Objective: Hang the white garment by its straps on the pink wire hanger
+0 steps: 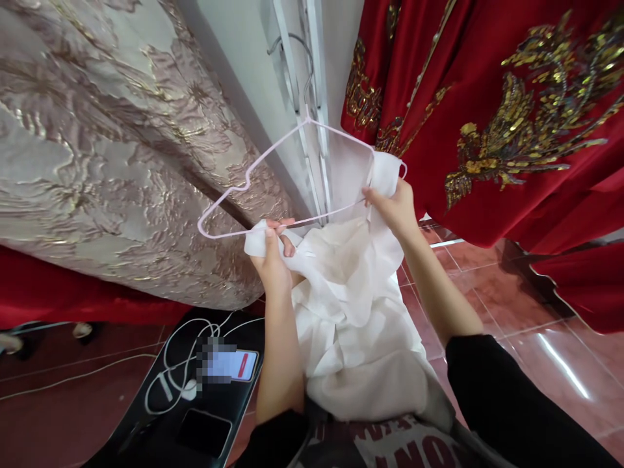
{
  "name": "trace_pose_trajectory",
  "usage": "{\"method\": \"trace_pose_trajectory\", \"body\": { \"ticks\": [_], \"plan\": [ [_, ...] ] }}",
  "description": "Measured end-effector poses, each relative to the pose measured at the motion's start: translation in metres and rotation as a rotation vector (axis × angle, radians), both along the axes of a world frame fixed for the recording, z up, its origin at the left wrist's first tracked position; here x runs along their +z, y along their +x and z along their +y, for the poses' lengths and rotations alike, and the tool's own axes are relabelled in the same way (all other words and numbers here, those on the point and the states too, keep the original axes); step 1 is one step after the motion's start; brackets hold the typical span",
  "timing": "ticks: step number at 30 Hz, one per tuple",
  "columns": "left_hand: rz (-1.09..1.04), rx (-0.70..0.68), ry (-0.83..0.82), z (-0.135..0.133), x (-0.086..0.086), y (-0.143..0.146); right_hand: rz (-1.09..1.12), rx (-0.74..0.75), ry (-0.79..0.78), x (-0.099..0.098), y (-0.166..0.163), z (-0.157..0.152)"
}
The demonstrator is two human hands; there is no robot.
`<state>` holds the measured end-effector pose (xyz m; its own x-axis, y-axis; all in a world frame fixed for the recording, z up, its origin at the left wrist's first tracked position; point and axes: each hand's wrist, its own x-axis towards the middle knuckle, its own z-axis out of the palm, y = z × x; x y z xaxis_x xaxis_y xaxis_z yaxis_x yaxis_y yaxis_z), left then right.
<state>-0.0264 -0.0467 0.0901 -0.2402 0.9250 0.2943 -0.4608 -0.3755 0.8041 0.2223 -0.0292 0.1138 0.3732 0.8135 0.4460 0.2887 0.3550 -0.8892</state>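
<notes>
A pale pink clothes hanger with a metal hook hangs in front of me, tilted down to the left. A white dress drapes from my hands over my lap. Its right strap loops over the hanger's right end. There my right hand pinches the strap's fabric against the hanger. My left hand grips the other strap by the hanger's lower bar, thumb on top. The hanger's left end sticks out bare beyond that strap. Part of the left fingers is hidden behind the cloth.
A floral brocade garment hangs at left; a red sequinned garment hangs at right. White metal rails stand between them. On a black bench at lower left lie a lit phone, a dark phone and white cables.
</notes>
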Motion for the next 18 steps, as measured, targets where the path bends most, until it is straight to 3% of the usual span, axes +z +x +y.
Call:
{"method": "trace_pose_trajectory", "body": {
  "ticks": [5,10,12,14,18],
  "plan": [
    [0.003,0.007,-0.006,0.001,0.0,0.0,0.102,-0.037,0.046,0.029,0.014,0.014],
    [-0.016,-0.013,-0.011,0.002,0.001,-0.002,0.41,0.057,0.126,0.06,0.062,0.034],
    [-0.029,-0.024,-0.016,0.003,0.002,-0.003,0.473,0.019,0.141,0.056,0.078,0.035],
    [-0.051,-0.047,-0.03,0.004,0.003,-0.004,0.471,-0.062,0.155,0.04,0.083,0.029],
    [-0.161,-0.197,-0.109,0.005,0.002,-0.007,0.472,-0.362,0.267,-0.006,0.05,-0.002]
  ]
}}
